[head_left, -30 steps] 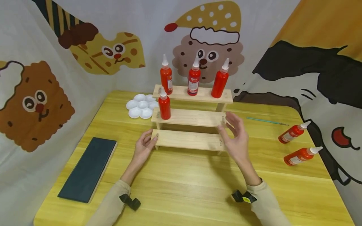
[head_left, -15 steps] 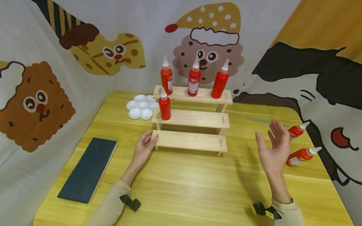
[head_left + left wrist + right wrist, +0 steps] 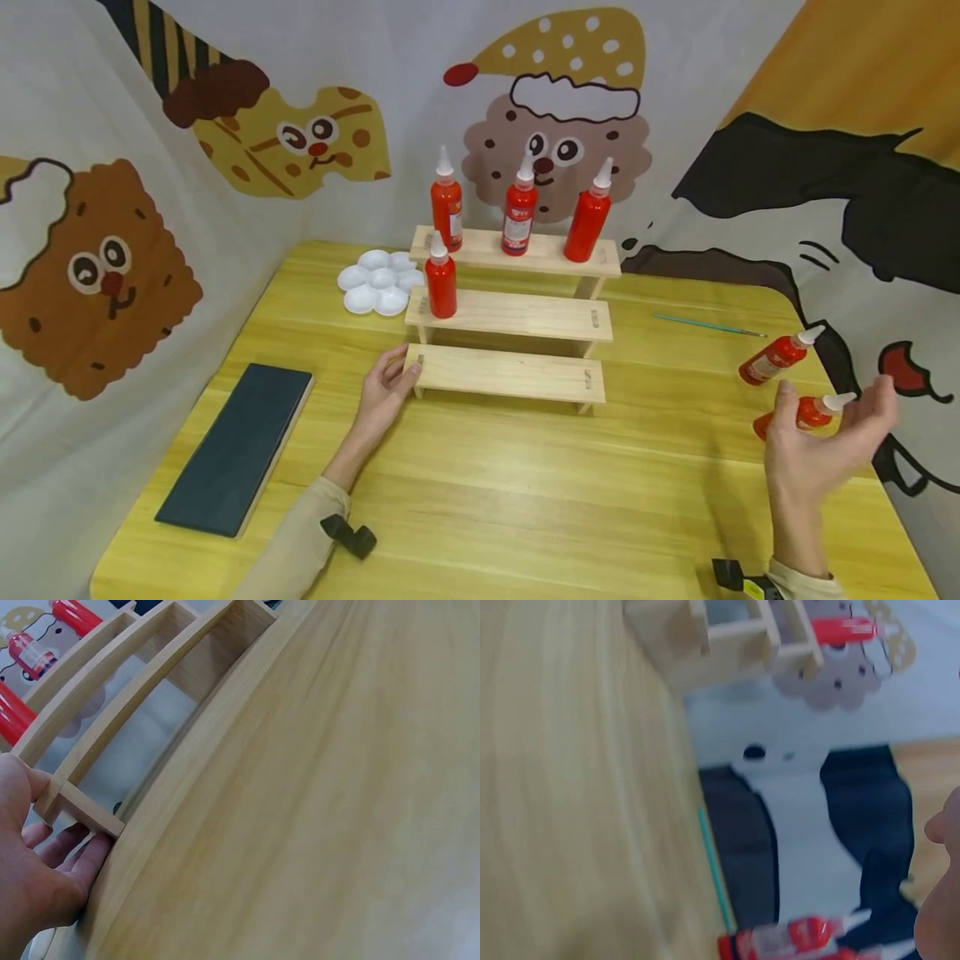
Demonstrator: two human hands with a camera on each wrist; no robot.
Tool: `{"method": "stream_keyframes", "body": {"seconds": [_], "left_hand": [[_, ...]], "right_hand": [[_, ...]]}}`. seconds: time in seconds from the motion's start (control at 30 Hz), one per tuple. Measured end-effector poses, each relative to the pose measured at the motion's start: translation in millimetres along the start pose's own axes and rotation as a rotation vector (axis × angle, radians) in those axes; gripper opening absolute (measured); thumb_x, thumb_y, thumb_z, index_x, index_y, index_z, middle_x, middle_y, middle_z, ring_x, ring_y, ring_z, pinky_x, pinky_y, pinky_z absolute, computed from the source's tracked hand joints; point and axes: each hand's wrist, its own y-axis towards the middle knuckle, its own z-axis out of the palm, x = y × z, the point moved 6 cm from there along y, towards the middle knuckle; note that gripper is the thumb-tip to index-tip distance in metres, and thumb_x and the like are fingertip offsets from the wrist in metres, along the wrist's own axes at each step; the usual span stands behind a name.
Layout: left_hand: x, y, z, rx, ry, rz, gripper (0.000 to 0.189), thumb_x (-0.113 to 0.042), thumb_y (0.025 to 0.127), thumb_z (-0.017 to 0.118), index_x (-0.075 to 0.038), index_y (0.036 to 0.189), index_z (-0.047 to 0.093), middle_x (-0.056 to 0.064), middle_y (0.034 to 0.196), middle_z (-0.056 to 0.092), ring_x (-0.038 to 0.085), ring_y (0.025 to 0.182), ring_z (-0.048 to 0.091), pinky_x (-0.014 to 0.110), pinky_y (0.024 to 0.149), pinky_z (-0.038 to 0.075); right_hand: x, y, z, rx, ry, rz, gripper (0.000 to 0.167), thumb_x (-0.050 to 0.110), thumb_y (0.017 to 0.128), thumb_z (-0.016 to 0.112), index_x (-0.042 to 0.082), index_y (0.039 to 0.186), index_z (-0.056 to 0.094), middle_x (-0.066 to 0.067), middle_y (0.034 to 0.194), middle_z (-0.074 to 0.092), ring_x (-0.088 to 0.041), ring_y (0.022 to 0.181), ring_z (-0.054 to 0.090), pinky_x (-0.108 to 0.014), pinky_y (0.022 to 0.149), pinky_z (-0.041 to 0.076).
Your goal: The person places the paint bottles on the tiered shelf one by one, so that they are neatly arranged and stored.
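Observation:
My left hand (image 3: 385, 387) grips the left end of the lowest step of a three-tier wooden display stand (image 3: 510, 374). In the left wrist view the thumb lies on the board and the fingers curl beside its end leg (image 3: 91, 811). My right hand (image 3: 813, 454) hovers at the right with fingers spread, holding nothing. It overlaps the nearer of two red squeeze bottles (image 3: 812, 412) lying on the table; the other lying bottle (image 3: 772, 360) is just beyond. Three red bottles (image 3: 517, 218) stand on the top step, and one bottle (image 3: 441, 287) on the middle step's left end.
A white flower-shaped paint palette (image 3: 380, 282) sits left of the stand. A dark flat rectangular board (image 3: 236, 450) lies at the table's left. A teal paintbrush (image 3: 708, 324) lies right of the stand. Printed cloth (image 3: 420, 100) hangs behind the table (image 3: 525, 500).
My right hand has left the stand's right end and moved right and toward me, to the lying bottles. The left hand keeps its hold on the lowest step.

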Motion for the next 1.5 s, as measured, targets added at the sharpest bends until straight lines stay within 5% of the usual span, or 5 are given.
{"method": "stream_keyframes", "body": {"seconds": [0.23, 0.57, 0.7, 0.8, 1.5], "left_hand": [[-0.2, -0.4, -1.1, -0.009, -0.011, -0.003, 0.053, -0.016, 0.102, 0.062, -0.007, 0.151, 0.042, 0.025, 0.146, 0.053, 0.039, 0.132, 0.055, 0.015, 0.094, 0.055], [0.1, 0.9, -0.4, -0.005, 0.019, -0.006, 0.055, -0.019, 0.102, 0.063, -0.008, 0.151, 0.043, 0.024, 0.145, 0.054, 0.039, 0.133, 0.054, 0.016, 0.092, 0.056], [0.7, 1.2, 0.0, -0.004, 0.024, -0.005, 0.054, -0.019, 0.102, 0.063, -0.009, 0.151, 0.044, 0.024, 0.145, 0.054, 0.038, 0.134, 0.054, 0.016, 0.093, 0.055], [1.2, 1.3, 0.0, -0.002, 0.022, -0.005, 0.054, -0.019, 0.102, 0.063, -0.009, 0.151, 0.043, 0.024, 0.144, 0.054, 0.039, 0.133, 0.055, 0.016, 0.093, 0.056], [2.1, 1.0, 0.4, 0.005, -0.012, 0.002, 0.057, -0.020, 0.101, 0.064, -0.007, 0.152, 0.041, 0.022, 0.145, 0.053, 0.036, 0.132, 0.055, 0.014, 0.093, 0.055]], "right_hand": [[-51, 8.6, -16, -0.030, -0.062, 0.232, 0.079, 0.028, 0.093, 0.070, 0.017, 0.157, 0.025, 0.002, 0.163, 0.028, -0.010, 0.150, 0.026, -0.021, 0.126, 0.018], [-101, 2.6, -8, 0.152, 0.079, 0.709, 0.087, 0.017, 0.091, 0.076, 0.032, 0.156, 0.020, 0.006, 0.162, 0.029, -0.012, 0.144, 0.035, -0.026, 0.125, 0.029], [-109, 0.6, -1, 0.207, 0.080, 0.728, 0.078, 0.011, 0.089, 0.077, 0.031, 0.149, 0.032, 0.013, 0.135, 0.047, -0.003, 0.110, 0.053, -0.007, 0.091, 0.051], [-112, -1.3, 3, 0.262, 0.012, 0.702, 0.063, 0.011, 0.090, 0.075, 0.028, 0.141, 0.041, 0.018, 0.112, 0.048, 0.001, 0.094, 0.049, -0.001, 0.068, 0.043], [-109, -15.0, 1, 0.278, -0.089, 0.557, 0.038, 0.007, 0.095, 0.065, 0.029, 0.123, 0.052, 0.019, 0.102, 0.048, 0.001, 0.089, 0.049, -0.001, 0.070, 0.040]]}}
